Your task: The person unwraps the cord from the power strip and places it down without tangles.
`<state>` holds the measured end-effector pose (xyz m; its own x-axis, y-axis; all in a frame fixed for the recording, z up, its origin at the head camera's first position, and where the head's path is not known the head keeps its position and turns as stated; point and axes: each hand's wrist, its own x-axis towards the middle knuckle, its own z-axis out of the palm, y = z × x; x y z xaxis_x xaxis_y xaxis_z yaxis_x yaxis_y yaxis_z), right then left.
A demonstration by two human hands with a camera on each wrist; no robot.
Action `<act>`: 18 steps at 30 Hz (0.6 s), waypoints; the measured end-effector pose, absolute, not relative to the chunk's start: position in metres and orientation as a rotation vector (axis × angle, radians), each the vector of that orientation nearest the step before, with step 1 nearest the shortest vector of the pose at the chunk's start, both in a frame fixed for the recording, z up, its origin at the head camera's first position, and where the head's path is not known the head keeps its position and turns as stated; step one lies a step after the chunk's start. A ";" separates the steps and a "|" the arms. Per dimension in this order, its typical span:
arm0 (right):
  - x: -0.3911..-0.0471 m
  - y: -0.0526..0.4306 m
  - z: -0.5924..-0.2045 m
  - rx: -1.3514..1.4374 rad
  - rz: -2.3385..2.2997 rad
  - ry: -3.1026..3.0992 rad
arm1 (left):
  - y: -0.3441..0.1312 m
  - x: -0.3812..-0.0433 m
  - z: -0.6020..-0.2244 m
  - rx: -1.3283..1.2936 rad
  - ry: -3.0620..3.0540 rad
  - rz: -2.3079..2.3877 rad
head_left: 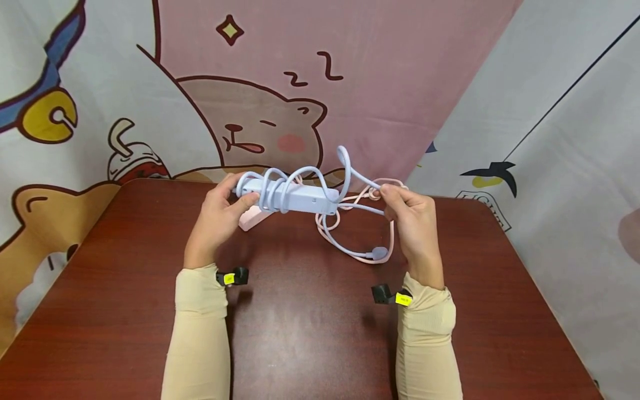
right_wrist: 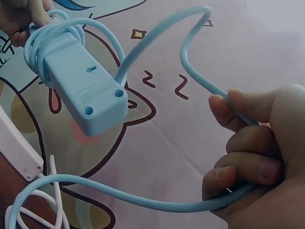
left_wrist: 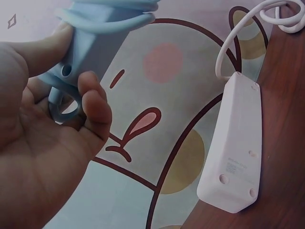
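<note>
A light blue power strip (head_left: 305,199) is held above the table, its own cord looped several times around the body. My left hand (head_left: 216,216) grips its left end, thumb over one face and fingers around the other side. In the left wrist view the blue strip (left_wrist: 97,45) shows a cord loop by the fingers. My right hand (head_left: 414,225) holds the blue cord (right_wrist: 157,40) to the right of the strip, thumb and index finger pinching it while other fingers curl round a lower stretch. The cord's free end hangs down to a plug (head_left: 379,253) over the table.
Behind the blue strip, a pink power strip (left_wrist: 231,148) lies on the dark red-brown table (head_left: 300,333). Its pink cord (head_left: 392,239) spreads in loose loops to the right. A cartoon-printed curtain (head_left: 390,72) stands at the table's far edge.
</note>
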<state>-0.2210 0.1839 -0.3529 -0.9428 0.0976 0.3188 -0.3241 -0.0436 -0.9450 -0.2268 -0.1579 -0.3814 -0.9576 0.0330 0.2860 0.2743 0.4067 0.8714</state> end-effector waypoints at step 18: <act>-0.206 0.210 -0.345 0.369 1.908 -2.140 | -0.159 -0.225 -0.380 -0.135 -2.331 -1.592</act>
